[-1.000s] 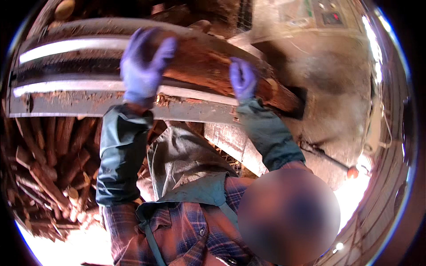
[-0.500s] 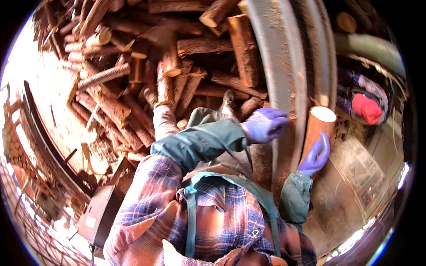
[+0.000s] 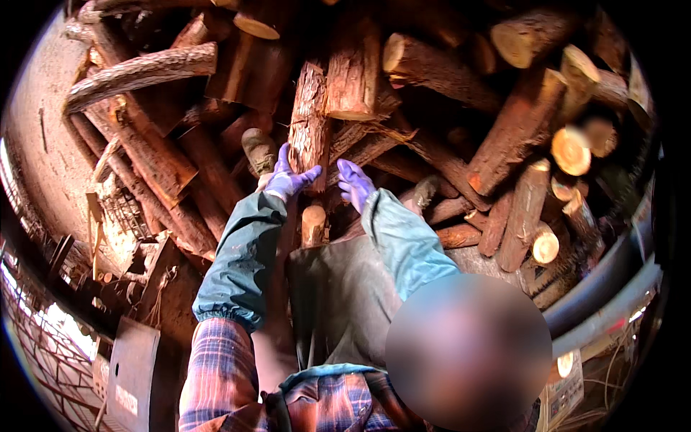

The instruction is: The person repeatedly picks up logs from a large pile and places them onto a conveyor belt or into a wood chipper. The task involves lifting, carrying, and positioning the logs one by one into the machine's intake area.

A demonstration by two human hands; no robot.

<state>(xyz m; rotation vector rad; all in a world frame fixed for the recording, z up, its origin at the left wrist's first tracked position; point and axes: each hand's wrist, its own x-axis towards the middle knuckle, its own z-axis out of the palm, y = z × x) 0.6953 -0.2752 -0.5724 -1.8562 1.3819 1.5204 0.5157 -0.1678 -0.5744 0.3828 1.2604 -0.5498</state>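
Observation:
In a purple glove, my left hand (image 3: 289, 178) reaches over the log pile with fingers and thumb apart. Its thumb crosses in front of a rough-barked log (image 3: 309, 122); whether it touches the bark I cannot tell. My right hand (image 3: 355, 184), gloved the same, is on the other side of that log, fingers spread and slightly bent, holding nothing. Below and between the hands shows the pale cut end of a short log (image 3: 313, 225). Just beyond stands a thicker log (image 3: 353, 83) with a cut lower end.
Logs lie jumbled all around, among them a leaning reddish log (image 3: 518, 133) and a curved branch (image 3: 144, 74). My boot (image 3: 258, 150) is among them at the left. Metal rails (image 3: 612, 288) run along the lower right. A grey metal box (image 3: 133, 371) stands lower left.
Both hands have left the rails on the right, where my right hand was beside an upright-looking cut log. They now reach forward over the pile. The view has swung too.

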